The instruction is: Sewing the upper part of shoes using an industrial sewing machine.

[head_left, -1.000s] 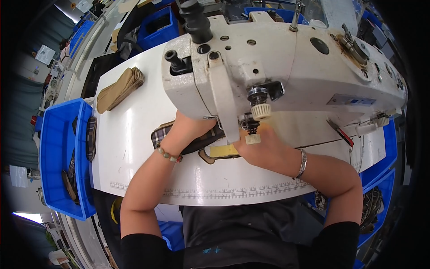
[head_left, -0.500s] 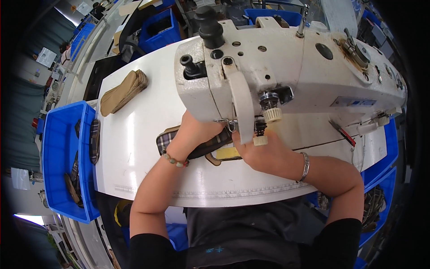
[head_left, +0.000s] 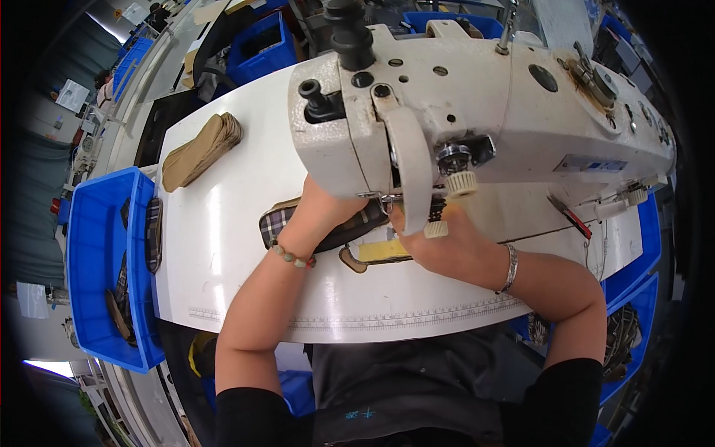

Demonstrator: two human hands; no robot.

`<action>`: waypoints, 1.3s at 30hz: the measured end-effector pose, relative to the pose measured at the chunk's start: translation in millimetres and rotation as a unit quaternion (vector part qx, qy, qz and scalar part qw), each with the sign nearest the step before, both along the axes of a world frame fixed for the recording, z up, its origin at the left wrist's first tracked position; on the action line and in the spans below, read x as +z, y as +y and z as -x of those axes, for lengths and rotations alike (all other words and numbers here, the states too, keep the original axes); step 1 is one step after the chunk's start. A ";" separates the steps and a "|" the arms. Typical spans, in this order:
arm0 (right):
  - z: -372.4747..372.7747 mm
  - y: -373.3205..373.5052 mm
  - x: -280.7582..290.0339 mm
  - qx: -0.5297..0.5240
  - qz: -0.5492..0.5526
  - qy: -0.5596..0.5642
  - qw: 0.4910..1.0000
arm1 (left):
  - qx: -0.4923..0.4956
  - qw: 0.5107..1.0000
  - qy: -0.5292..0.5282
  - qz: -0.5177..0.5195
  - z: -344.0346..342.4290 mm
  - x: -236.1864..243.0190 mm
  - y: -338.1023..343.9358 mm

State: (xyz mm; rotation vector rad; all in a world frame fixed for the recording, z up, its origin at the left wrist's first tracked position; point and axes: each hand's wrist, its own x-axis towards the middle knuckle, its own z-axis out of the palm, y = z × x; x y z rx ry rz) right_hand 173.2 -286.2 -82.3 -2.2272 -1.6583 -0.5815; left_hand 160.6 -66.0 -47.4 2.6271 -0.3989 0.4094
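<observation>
Plaid fabric, a dark checked shoe piece (head_left: 328,223), lies flat on the white desk (head_left: 238,246) beneath the head of a cream-coloured sewing machine (head_left: 477,104), where a person guides it with both bare hands. The left hand (head_left: 331,208), a bead bracelet (head_left: 292,255) at its wrist, reaches in under the machine head and presses down on the checked piece; its fingers are hidden by the machine, so how far they are spread cannot be told. The right hand (head_left: 447,246), with a silver bangle (head_left: 510,267) on its wrist, rests palm down just beside the needle area, fingers held close together and flat on the work, apparently to keep it steady and aligned. A yellow strip (head_left: 383,249) and a brown-edged layer (head_left: 351,261) show between the two hands, touching the checked piece, seemingly held together so they feed as one. Near the far left corner of the desk sits a stack of tan soles (head_left: 199,149), well apart from the hands. A blue bin (head_left: 100,246) hangs at the desk's left edge and holds more checked pieces (head_left: 153,232), within reach of the left arm. A ruler scale (head_left: 387,319) is marked along the desk's near edge.
</observation>
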 end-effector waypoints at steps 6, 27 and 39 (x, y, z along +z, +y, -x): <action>-2.9 -2.1 -1.2 0.037 0.016 0.056 0.998 | 0.023 0.996 -0.058 -0.060 18.7 18.2 -2.8; -11.4 6.1 -6.0 -0.045 -0.027 0.229 0.972 | 0.015 0.995 0.101 0.018 41.2 16.1 -4.0; -3.7 0.3 13.3 0.036 -0.024 0.106 0.993 | -0.043 0.996 0.048 -0.066 39.3 15.0 -2.1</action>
